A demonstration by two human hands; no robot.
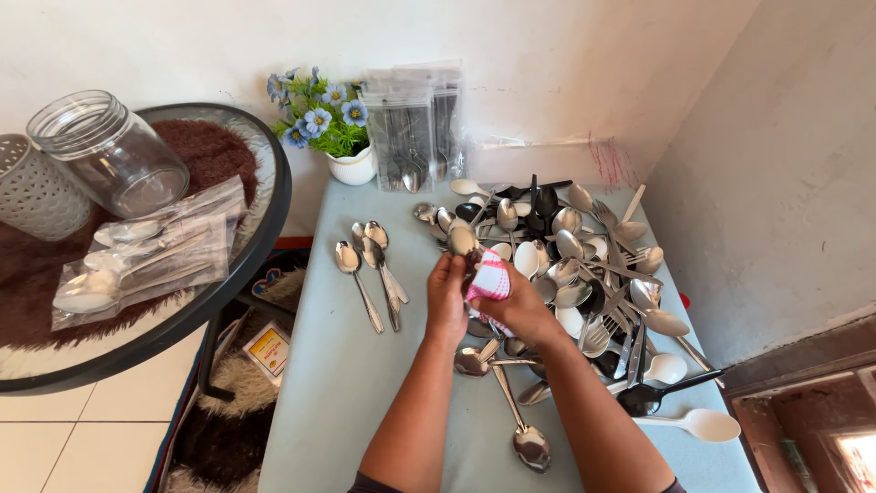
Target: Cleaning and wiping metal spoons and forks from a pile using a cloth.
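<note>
Nearest, on the pale blue matte surface (338, 383): a polished steel spoon (525, 429) is lying with its oval bowl toward the viewer, slim handle pointing away.

Mid-field: the left hand (445, 297) is closing its grip around the handle of a shiny metal spoon (462, 239), the rounded bowl standing up above the fingers. The right hand (520, 306) is pressing a soft woven cloth (490, 278) — pink-and-white checked — against that spoon, fingers bunched around the fabric.

Left of the hands: four steel spoons (372, 265) are lying flat and roughly parallel, apart from the rest.

Right and beyond: a tangled heap of cutlery (575, 265) is spreading across the surface — mirror-bright steel spoons and forks mixed with smooth white and glossy black plastic spoons.

Far edge: clear plastic packets of cutlery (415, 128) are leaning on the rough white wall beside a small white pot of blue artificial flowers (328, 119).

Far left: a round glass-topped table (182, 301) is carrying a ribbed clear glass jar (108, 151) on its side.
</note>
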